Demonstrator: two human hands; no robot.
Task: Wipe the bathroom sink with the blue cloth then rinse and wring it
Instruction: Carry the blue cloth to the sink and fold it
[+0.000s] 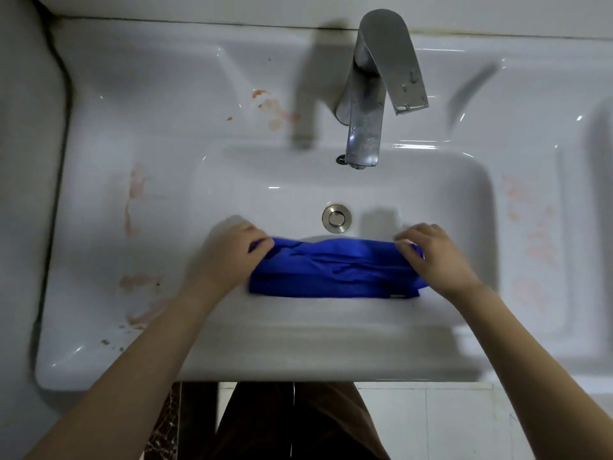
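Two hands work at the near edge: the left hand [237, 255] and the right hand [436, 258] each have a closed grip, fingers curled over one end of the blue cloth [331, 272], which is stretched between them in a bunched band. The cloth lies across the front rim of the sink [298, 346], its far edge reaching a little into the basin. Past it sits the drain [336, 218], and beyond that the tap [365, 127], with no water seen coming from it. Reddish stains [277, 111] mark the ledge left of the tap, and more show down the left and right sides. Judging by those, the wiping is barely begun, if at all; the ledges and basin are left to wipe, and the rinsing and wringing come after that.
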